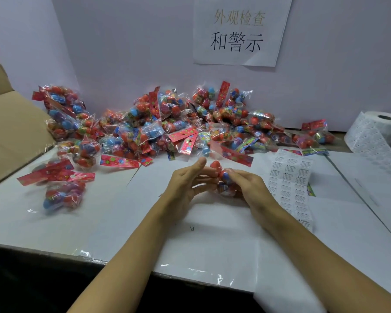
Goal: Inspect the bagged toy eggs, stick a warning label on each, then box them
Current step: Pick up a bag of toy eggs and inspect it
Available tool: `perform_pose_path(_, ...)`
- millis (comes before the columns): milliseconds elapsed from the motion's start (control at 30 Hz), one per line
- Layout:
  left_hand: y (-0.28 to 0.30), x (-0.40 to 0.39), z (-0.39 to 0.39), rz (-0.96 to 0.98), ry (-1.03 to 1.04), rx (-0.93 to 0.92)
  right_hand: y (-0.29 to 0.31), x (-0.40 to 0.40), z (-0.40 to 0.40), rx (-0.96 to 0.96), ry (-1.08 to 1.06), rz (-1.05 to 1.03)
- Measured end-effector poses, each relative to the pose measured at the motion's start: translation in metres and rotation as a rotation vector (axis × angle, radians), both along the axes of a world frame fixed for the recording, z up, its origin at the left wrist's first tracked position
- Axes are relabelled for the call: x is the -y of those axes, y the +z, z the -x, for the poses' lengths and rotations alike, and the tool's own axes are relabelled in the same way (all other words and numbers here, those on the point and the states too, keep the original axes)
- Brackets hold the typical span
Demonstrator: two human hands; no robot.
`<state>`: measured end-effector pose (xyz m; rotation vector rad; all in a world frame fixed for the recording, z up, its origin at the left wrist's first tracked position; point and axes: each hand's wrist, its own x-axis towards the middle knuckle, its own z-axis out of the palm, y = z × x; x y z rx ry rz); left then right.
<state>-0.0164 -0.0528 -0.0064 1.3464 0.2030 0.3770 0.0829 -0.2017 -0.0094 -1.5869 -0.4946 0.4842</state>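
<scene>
From my head camera, I have one bag of toy eggs [222, 177] pinched between both hands over the middle of the worktop [99, 222], lifted just clear so I can turn it and look it over. My right hand [246, 186] closes around its lower part, fingers wrapped on the plastic; my left hand [185, 184] steadies the other side with thumb and fingertips, the remaining fingers loosely spread. The blur there is heavy, so I can only guess that a red egg sits topmost with a blue one beneath.

The strip of warning labels [291, 186] lies flat just beside my right hand, within easy reach for the sticking step. Its parent label roll [375, 132] stands at the worktop's far right corner. The pile of bagged eggs [167, 125] runs along the far edge against the white backboard [122, 41], with a few bags [63, 193] loose toward the left edge. The open cardboard box [9, 123] waits at the left edge, flap raised, for finished bags.
</scene>
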Motion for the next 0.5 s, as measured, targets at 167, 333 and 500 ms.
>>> perform_pose_path(167, -0.007, -0.004, 0.000, -0.230, 0.046, 0.072, 0.010, 0.004, 0.011, 0.008, 0.100, -0.036)
perform_pose_path(333, -0.012, -0.007, -0.002, -0.204, 0.097, 0.024, 0.018, 0.006, 0.014, 0.105, 0.060, -0.083)
perform_pose_path(500, -0.014, -0.008, -0.003, -0.218, 0.065, -0.156, 0.026, 0.016, 0.001, 0.046, -0.229, -0.299)
